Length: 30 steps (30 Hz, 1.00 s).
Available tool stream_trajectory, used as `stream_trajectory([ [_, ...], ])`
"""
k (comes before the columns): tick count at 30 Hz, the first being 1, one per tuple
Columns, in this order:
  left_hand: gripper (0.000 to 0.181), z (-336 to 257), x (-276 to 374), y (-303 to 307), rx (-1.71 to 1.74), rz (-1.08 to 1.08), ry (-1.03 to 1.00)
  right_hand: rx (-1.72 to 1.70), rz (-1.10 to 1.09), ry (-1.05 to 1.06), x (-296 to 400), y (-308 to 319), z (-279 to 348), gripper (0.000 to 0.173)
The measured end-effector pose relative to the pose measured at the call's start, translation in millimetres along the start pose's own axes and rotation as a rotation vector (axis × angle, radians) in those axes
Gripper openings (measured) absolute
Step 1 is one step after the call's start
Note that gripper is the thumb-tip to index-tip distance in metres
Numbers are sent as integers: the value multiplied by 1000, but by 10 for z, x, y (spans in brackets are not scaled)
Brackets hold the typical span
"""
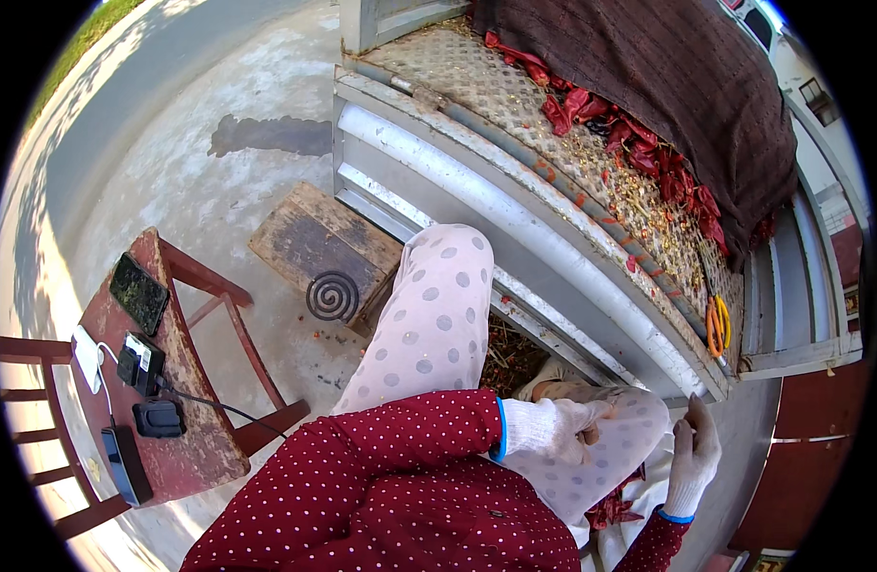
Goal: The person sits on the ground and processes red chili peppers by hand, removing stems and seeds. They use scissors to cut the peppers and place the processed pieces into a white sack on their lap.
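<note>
My left hand (561, 429), in a white knit glove with a blue cuff, is over my right knee in dotted pale trousers (624, 422). Its fingers are curled, and whether anything is inside them cannot be made out. Farther right, my right hand (698, 447) is raised in a matching glove, its thumb and fingers slightly apart with nothing visible between them. Below the hands, dried red chilli peppers (614, 509) lie by a white sack (628, 540), partly hidden by my leg. Scissors with orange and yellow handles (717, 325) rest on the metal truck bed (438, 68).
More dried red chillies (646, 154) and loose seeds lie on the bed beside a dark brown cloth (646, 79). The lowered metal side panel (481, 207) borders my knees. A mosquito coil (333, 296) sits on a wooden box (324, 243). A worn red stool (188, 436) holds a phone (140, 293) and cabled devices.
</note>
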State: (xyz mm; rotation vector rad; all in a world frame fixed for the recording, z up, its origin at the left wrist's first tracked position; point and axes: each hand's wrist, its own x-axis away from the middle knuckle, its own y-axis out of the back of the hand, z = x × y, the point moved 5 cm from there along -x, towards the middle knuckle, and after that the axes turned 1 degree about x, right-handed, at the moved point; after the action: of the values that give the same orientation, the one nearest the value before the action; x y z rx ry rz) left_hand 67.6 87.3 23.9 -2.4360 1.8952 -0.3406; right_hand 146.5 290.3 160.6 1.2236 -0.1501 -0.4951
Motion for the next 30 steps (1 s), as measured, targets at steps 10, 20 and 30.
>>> stream_trajectory([
  [10, 29, 615, -26, 66, -411, -36, 104, 277, 837, 1059, -218, -2794, 4108, 59],
  [20, 30, 967, 70, 161, -288, -16, 121, 542, 880, 1086, 142, -4302, 4246, 73],
  [30, 32, 1019, 62, 255, -215, -28, 105, 547, 841, 1059, 172, -4354, 4227, 58],
])
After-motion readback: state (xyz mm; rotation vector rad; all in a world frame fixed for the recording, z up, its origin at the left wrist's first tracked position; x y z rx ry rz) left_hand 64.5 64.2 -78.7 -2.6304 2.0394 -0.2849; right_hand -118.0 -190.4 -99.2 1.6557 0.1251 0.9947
